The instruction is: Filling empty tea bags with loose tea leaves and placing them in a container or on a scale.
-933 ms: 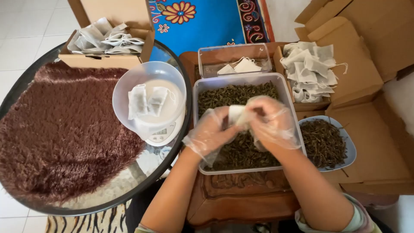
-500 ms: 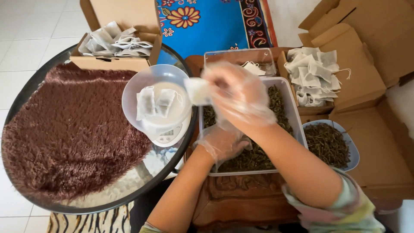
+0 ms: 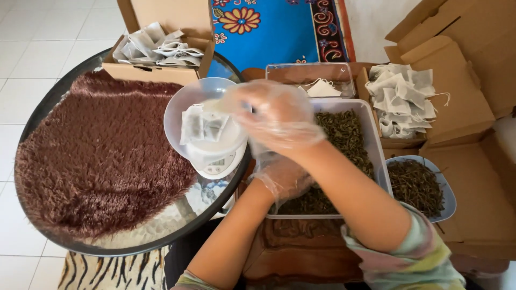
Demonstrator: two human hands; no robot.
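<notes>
Both my hands wear clear plastic gloves. My right hand [image 3: 271, 115] reaches left across my body and holds a small white filled tea bag [image 3: 214, 106] just over the translucent bowl [image 3: 177, 104]. The bowl stands on a small white kitchen scale [image 3: 217, 161], and two filled tea bags [image 3: 203, 127] lie in it. My left hand [image 3: 282, 176] rests, loosely spread, on the dried tea leaves [image 3: 344, 131] in the clear rectangular tray [image 3: 372, 113]. My right forearm partly covers it, and I see nothing in it.
A brown shaggy mat [image 3: 102, 156] covers most of the round glass table. Cardboard boxes of white tea bags stand at back left [image 3: 158, 45] and at right [image 3: 403, 96]. A small clear container [image 3: 322, 86] sits behind the tray, and a blue bowl of leaves [image 3: 416, 185] beside it.
My right hand lifted the tea bag from above the leaf tray and carried it left to the scale bowl. My left hand let go of the bag and stayed on the leaves.
</notes>
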